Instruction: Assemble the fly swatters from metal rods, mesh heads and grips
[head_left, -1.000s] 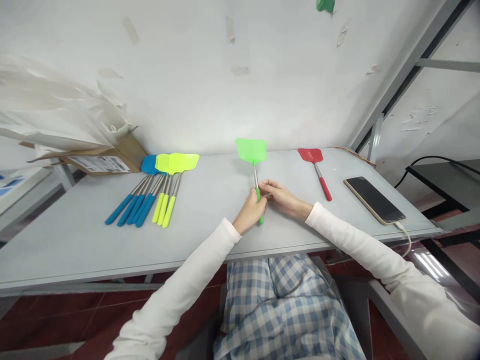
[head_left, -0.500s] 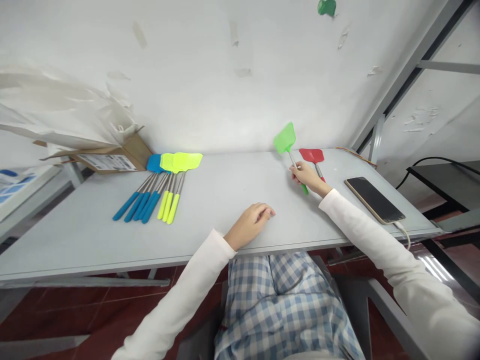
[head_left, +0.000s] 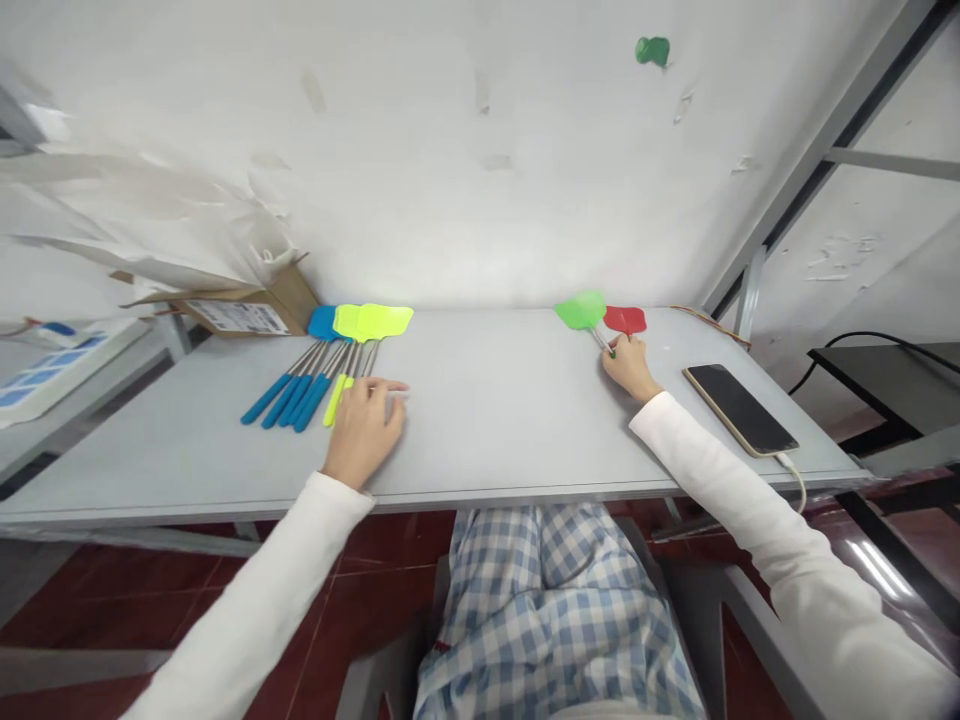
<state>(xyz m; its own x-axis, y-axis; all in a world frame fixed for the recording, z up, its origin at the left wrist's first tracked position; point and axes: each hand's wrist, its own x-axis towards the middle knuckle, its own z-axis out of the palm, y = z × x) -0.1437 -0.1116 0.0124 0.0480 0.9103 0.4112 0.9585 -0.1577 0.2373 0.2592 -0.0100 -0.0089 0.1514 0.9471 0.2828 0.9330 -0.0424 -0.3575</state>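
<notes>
Toward the right of the table, my right hand (head_left: 630,370) is closed around the handle of a green fly swatter (head_left: 581,311), whose head lies near the wall. The hand hides most of that handle. A red fly swatter (head_left: 625,320) lies just beyond the hand, its handle covered. My left hand (head_left: 366,425) hovers over or touches the handles of the yellow fly swatters (head_left: 384,321); contact is not clear. Its fingers are apart with nothing visibly held. Left of it, several blue fly swatters (head_left: 289,398) lie fanned out, their heads partly under the yellow ones.
A phone (head_left: 741,408) with a white cable lies at the table's right. An opened cardboard box (head_left: 247,308) stands at the back left, beside a white power strip (head_left: 56,372). The white wall (head_left: 450,220) borders the table's (head_left: 495,420) far edge.
My left hand has moved left from the middle front to the yellow handles, its fingers spreading. My right hand has lowered the green fly swatter beside the red one.
</notes>
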